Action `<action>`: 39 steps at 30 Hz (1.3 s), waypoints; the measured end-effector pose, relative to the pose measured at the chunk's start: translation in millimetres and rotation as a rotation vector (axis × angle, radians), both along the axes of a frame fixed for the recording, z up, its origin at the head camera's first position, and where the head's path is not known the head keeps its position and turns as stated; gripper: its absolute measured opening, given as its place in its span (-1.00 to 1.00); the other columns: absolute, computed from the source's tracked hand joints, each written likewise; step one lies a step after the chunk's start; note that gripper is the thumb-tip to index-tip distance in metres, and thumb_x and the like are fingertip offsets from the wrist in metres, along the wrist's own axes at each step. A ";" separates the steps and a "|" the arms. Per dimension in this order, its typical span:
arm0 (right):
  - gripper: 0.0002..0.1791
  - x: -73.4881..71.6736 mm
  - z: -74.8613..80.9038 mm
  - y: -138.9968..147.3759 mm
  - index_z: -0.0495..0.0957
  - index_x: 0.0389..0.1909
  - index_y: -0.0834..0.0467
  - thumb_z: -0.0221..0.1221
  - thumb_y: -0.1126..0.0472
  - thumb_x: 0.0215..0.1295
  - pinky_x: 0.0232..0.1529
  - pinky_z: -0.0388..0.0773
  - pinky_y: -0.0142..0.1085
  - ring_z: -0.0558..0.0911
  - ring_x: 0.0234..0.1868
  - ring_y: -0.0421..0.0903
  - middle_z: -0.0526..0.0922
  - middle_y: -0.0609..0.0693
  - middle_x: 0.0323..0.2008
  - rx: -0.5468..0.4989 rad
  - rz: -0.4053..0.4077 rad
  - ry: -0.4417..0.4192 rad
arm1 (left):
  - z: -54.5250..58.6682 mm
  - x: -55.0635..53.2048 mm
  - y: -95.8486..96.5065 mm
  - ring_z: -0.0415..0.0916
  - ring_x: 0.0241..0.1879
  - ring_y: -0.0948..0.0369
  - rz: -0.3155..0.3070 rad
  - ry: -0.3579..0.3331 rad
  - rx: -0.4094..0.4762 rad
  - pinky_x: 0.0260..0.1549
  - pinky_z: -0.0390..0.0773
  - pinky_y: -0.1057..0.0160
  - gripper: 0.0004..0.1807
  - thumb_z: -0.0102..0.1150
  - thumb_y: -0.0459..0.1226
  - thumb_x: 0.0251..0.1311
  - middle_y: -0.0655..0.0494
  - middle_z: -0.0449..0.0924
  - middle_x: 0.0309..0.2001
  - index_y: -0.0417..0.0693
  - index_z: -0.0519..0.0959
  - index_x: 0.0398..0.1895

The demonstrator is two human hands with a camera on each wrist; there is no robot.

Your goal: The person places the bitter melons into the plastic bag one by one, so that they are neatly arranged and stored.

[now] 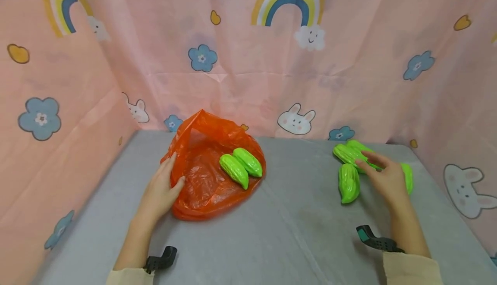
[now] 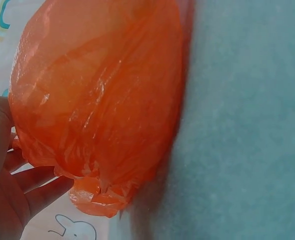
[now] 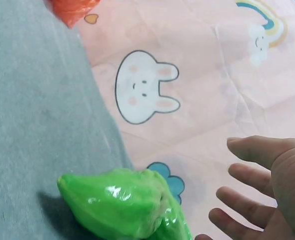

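Note:
My left hand (image 1: 160,189) holds the left rim of an orange plastic bag (image 1: 199,209), thumb on the near side and fingers around the edge. The bag's mouth gapes, and two bright green bitter melons (image 1: 234,170) lie side by side in it. In the left wrist view the bag's outer side (image 2: 112,100) bulges in front of the fingers. My right hand (image 1: 386,177) hovers over several more bitter melons (image 1: 348,183) at the right, fingers spread and holding nothing. It partly hides one at its right (image 1: 407,177). In the right wrist view a glossy bitter melon (image 3: 112,200) lies beside the fingers.
A grey cloth (image 1: 287,233) covers the table. Pink printed curtains (image 1: 240,86) enclose it at the back and both sides. Black wrist mounts (image 1: 161,260) sit on both forearms.

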State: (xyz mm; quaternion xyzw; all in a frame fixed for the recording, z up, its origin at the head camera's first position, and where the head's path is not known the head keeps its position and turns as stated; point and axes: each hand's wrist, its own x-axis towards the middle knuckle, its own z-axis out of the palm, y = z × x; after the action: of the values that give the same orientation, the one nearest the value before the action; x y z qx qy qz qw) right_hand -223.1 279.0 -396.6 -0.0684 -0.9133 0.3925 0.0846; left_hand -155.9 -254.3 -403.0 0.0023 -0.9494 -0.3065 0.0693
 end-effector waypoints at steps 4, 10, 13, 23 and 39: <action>-0.23 0.9 -4.4 3.4 0.33 0.45 0.26 0.11 -0.19 0.45 0.21 0.36 0.35 0.36 0.35 0.42 0.40 0.48 0.34 0.027 0.052 -0.072 | -2.4 3.1 -1.7 0.13 0.51 -0.28 0.000 -0.010 -0.003 0.41 0.21 -0.36 -0.16 0.11 -0.22 0.41 -0.30 0.10 0.56 -0.11 -0.05 0.64; -0.18 -1.6 -5.7 7.3 0.29 0.48 0.24 0.10 -0.24 0.43 0.09 0.42 0.34 0.36 0.31 0.48 0.40 0.51 0.31 0.088 0.113 -0.136 | -7.1 7.5 -3.2 0.15 0.49 -0.29 0.006 -0.007 0.002 0.40 0.22 -0.36 -0.16 0.11 -0.22 0.41 -0.31 0.11 0.55 -0.12 -0.06 0.64; -0.17 -3.1 -5.6 8.9 0.28 0.48 0.25 0.11 -0.24 0.42 0.12 0.41 0.35 0.35 0.33 0.48 0.39 0.49 0.34 0.098 0.143 -0.154 | -7.0 7.5 -2.9 0.16 0.49 -0.28 0.009 0.006 0.005 0.40 0.23 -0.36 -0.16 0.11 -0.22 0.41 -0.30 0.12 0.54 -0.10 -0.05 0.64; -0.14 -0.9 -10.8 12.2 0.30 0.45 0.32 0.21 -0.20 0.37 -0.17 0.71 -0.15 0.54 0.24 0.40 0.43 0.51 0.31 0.112 0.211 -0.201 | -4.3 3.9 -2.0 0.12 0.51 -0.28 0.005 -0.006 0.003 0.41 0.20 -0.36 -0.15 0.10 -0.21 0.42 -0.28 0.08 0.57 -0.05 -0.08 0.65; -0.13 -3.5 -17.0 4.7 0.38 0.42 0.28 0.28 -0.23 0.28 -0.29 0.67 -0.32 0.61 0.18 0.38 0.43 0.54 0.29 0.143 0.244 -0.216 | -2.9 1.2 1.4 0.12 0.51 -0.29 -0.005 -0.018 -0.008 0.41 0.20 -0.37 -0.16 0.09 -0.20 0.42 -0.31 0.07 0.56 -0.08 -0.08 0.65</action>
State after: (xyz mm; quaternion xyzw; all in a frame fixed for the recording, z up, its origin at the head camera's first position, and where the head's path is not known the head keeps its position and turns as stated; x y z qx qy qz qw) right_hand -226.6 283.8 -413.6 0.0073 -0.9441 0.3245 -0.0574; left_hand -154.7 -252.9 -405.8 0.0025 -0.9512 -0.3028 0.0598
